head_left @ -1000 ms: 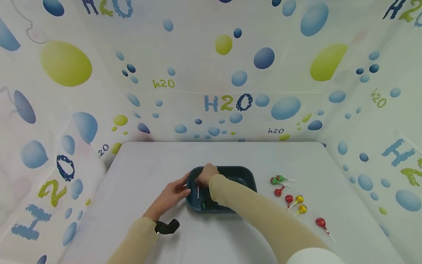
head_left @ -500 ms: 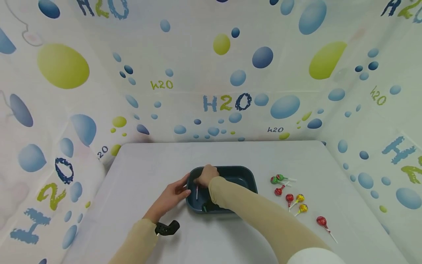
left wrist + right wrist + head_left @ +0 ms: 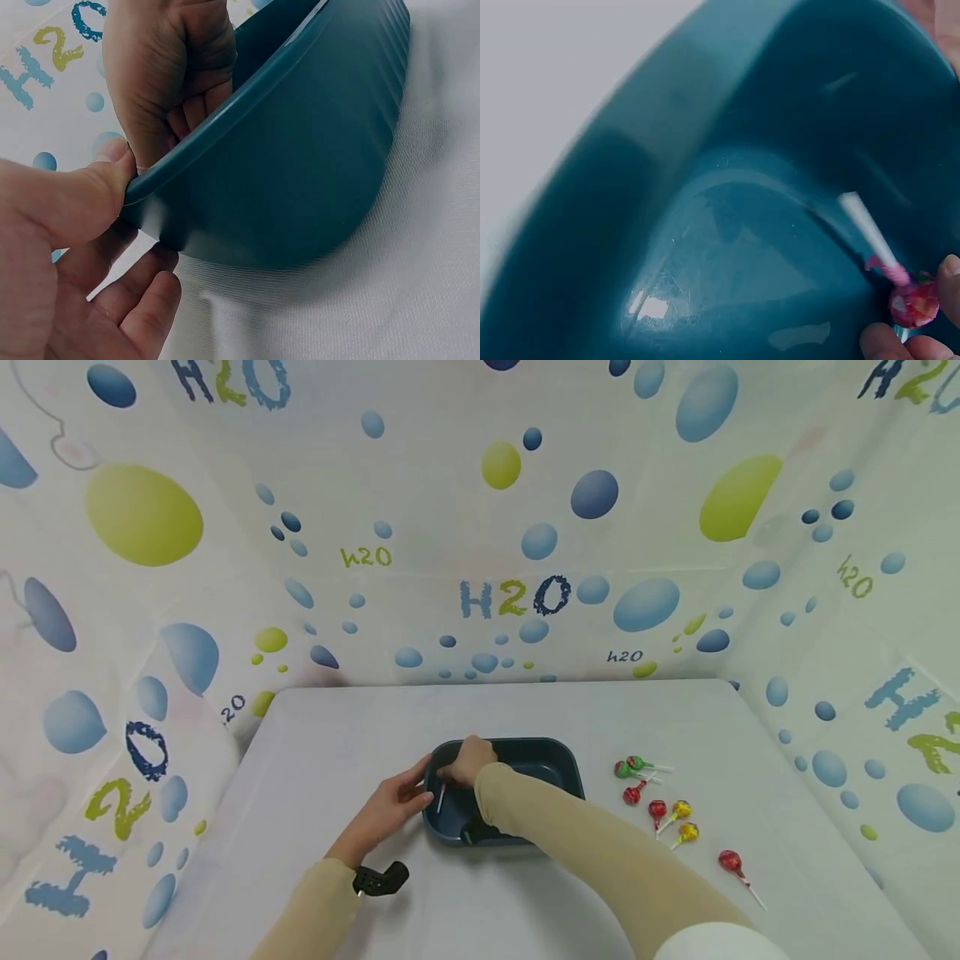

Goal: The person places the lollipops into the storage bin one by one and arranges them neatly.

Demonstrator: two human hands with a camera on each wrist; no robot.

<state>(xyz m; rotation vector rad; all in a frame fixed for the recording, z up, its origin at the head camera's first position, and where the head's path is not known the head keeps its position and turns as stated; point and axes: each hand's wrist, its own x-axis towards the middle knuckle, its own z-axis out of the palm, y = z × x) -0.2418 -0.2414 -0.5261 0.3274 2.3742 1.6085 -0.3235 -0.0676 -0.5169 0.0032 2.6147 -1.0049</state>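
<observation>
A dark teal plastic basin (image 3: 540,745) stands on the table. My left hand (image 3: 386,810) holds its left end, thumb over the rim and fingers against the outer wall, as the left wrist view shows. My right hand (image 3: 471,762) reaches down into the basin's left part. Its fingertips (image 3: 885,341) and thumb pinch a lollipop by the candy (image 3: 915,304), wrapped in red and pink. The white stick (image 3: 868,229) points away from the fingers. In the head view only this stick shows, and the candy is hidden behind the hand.
To the right of the basin lie several lollipops: green ones (image 3: 634,762), red ones (image 3: 657,810), yellow ones (image 3: 687,833) and a lone red one (image 3: 730,861) nearer me. A black wrist strap (image 3: 380,878) sits on my left wrist. A printed curtain (image 3: 420,485) surrounds the table (image 3: 337,718).
In the basin the lollipop stick has swung from nearly vertical to a slant, its lower end moving left. My right hand has shifted slightly left; the left hand stays on the rim.
</observation>
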